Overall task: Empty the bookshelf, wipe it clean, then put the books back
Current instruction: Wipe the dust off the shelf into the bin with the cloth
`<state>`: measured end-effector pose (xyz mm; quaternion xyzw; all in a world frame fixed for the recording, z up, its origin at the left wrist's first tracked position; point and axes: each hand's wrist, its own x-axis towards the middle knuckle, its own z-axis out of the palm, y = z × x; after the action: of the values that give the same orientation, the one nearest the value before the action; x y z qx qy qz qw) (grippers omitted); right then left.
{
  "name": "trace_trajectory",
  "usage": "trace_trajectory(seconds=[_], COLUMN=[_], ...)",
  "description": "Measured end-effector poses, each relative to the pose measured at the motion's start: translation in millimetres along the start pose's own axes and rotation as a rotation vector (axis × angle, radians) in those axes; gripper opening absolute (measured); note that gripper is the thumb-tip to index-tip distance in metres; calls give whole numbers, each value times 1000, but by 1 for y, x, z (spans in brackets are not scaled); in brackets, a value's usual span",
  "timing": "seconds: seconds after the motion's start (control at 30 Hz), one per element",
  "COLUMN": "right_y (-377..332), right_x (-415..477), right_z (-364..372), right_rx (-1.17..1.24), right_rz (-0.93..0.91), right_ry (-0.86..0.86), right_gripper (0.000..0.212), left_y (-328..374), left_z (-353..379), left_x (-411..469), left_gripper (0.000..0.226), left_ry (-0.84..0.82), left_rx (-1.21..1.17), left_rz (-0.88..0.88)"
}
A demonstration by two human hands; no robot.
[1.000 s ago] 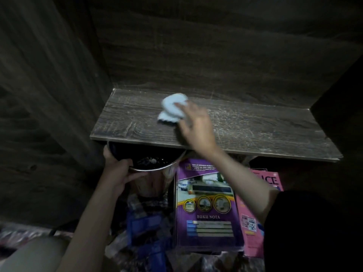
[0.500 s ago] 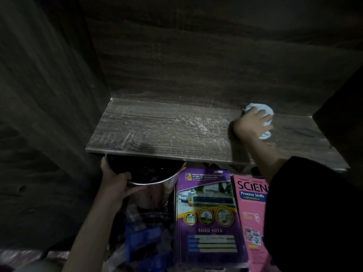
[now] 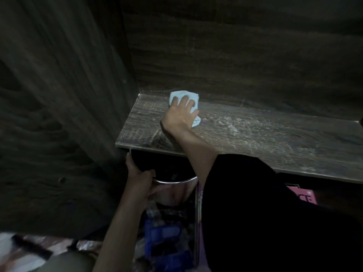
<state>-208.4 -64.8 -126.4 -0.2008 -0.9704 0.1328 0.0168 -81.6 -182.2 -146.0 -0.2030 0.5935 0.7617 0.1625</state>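
Observation:
A dark wooden shelf board (image 3: 255,138) with pale dusty streaks holds no books. My right hand (image 3: 179,114) presses a light blue cloth (image 3: 183,96) flat on the board near its back left corner. My left hand (image 3: 140,179) grips the rim of a shiny metal bin (image 3: 174,190) held just under the board's front edge, at the left. A pink book (image 3: 302,195) lies below the shelf on the right, mostly hidden by my black sleeve. A thin strip of a purple book's edge (image 3: 198,213) shows beside the bin.
The bookshelf's dark side wall (image 3: 59,114) rises close on the left and its back panel (image 3: 235,55) behind the board. Blue patterned fabric (image 3: 167,242) lies under the bin. A patterned floor covering (image 3: 23,252) shows at the bottom left.
My right hand has swept the cloth from the board's right end back to its far left corner. My left hand still holds the bin under the front edge.

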Motion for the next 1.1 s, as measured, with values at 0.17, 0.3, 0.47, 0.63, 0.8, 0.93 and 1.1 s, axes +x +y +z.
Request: trace_trajectory(seconds=[0.17, 0.3, 0.47, 0.63, 0.8, 0.93, 1.1], right_y=[7, -13, -52, -43, -23, -30, -38], right_x=[12, 17, 20, 27, 43, 42, 24], right_z=[-23, -23, -13, -25, -50, -24, -17], right_rx=[-4, 35, 18, 56, 511, 272, 190], right_rz=[-363, -407, -429, -443, -425, -485, -488], right_ry=[-161, -220, -219, -281, -273, -139, -207], right_gripper=[61, 62, 65, 58, 51, 56, 60], left_y=[-2, -8, -9, -8, -4, -3, -6], left_z=[-4, -10, -19, -24, -25, -24, -22], left_x=[0, 7, 8, 9, 5, 5, 10], left_gripper=[86, 91, 91, 90, 88, 89, 91], left_ry=[1, 44, 54, 76, 64, 69, 92], left_rx=[32, 80, 91, 78, 80, 77, 86], left_rz=[-1, 27, 59, 71, 62, 62, 62])
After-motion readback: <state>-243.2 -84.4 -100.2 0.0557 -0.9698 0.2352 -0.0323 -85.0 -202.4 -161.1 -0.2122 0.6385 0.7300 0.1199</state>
